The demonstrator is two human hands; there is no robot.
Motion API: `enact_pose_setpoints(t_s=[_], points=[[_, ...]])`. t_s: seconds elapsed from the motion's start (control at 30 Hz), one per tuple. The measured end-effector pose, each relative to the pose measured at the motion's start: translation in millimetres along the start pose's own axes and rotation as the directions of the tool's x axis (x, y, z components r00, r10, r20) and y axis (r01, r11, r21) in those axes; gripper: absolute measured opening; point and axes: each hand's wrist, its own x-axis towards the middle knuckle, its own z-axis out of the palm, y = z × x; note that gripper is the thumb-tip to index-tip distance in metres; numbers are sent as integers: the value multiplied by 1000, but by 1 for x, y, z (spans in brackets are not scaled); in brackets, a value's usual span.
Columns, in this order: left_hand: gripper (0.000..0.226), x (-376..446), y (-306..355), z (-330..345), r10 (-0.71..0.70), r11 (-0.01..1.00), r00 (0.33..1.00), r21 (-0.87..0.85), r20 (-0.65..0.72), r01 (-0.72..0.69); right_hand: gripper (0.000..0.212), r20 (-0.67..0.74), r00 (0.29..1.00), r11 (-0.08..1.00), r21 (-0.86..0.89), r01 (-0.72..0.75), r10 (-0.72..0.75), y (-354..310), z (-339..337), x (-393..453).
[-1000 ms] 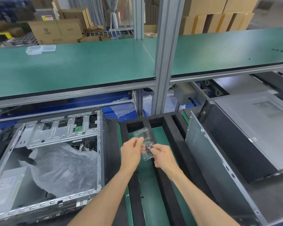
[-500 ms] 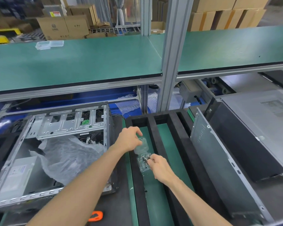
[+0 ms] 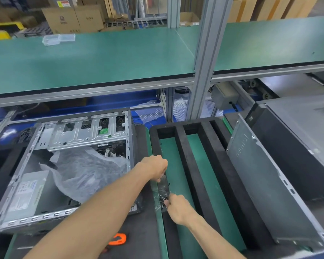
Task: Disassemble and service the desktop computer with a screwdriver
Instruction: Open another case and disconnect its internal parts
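- The open desktop computer case (image 3: 69,165) lies on its side at the left of the worktop (image 3: 144,232), interior facing up.
- Inside the case: a metal drive cage (image 3: 86,135) at the far end, a power supply unit (image 3: 28,191) at the near left, and a crumpled translucent plastic sheet (image 3: 86,171) between them.
- Just right of the case, a small clear plastic box (image 3: 162,193) holding dark small parts rests on the left wall of a black foam tray (image 3: 209,165).
- Left hand (image 3: 154,167): fingers curled, pinching the far end of the clear box.
- Right hand (image 3: 178,208): fingers curled, pinching at the near end of the box, at the dark parts; what they pinch is too small to tell.
- The foam tray has long channels with green floor showing.
- A grey metal side panel (image 3: 266,186) stands tilted on its edge just right of the tray, beside a second, closed computer case (image 3: 295,139).
- An orange tool handle (image 3: 118,239) lies at the near edge, partly hidden by the left forearm.
- A green shelf (image 3: 101,58) spans above, carrying a clear container (image 3: 58,39).
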Motion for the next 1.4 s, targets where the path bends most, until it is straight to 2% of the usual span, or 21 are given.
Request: enact_pose_setpoints(t_s=[0.13,0.27,0.4,0.53,0.6,0.7,0.83,0.93,1.4], points=[[17,4,-5,7,10,1000,1000,-6,-6,-10,32,-4,1000,995,-94,-17,16,-6,-2,3],[19,6,-8,10,30,999,999,-20,-18,-31,37,-13,999,993,-108,-46,45,-8,-5,7],[26,8,-10,12,43,998,999,-51,-23,-44,43,-38,993,994,30,-110,111,-6,-8,7],[28,8,-10,13,53,997,999,-64,-12,-53,29,-89,983,978,154,-143,158,2,-20,5],[23,8,-10,12,53,996,999,-70,-5,-53,23,-102,986,969,221,-110,135,2,-30,5],[23,8,-9,10,51,993,999,-103,6,-50,31,-24,998,952,300,-54,64,-8,-40,5],[27,6,-10,10,39,988,999,-150,18,-36,44,107,994,951,309,-24,-9,-21,-39,6],[25,6,-10,10,37,985,999,-171,21,-33,45,149,989,946,321,-34,-15,-23,-34,8],[22,8,-10,13,47,982,999,-185,-15,-49,47,141,986,899,437,16,-86,-15,-38,9]])
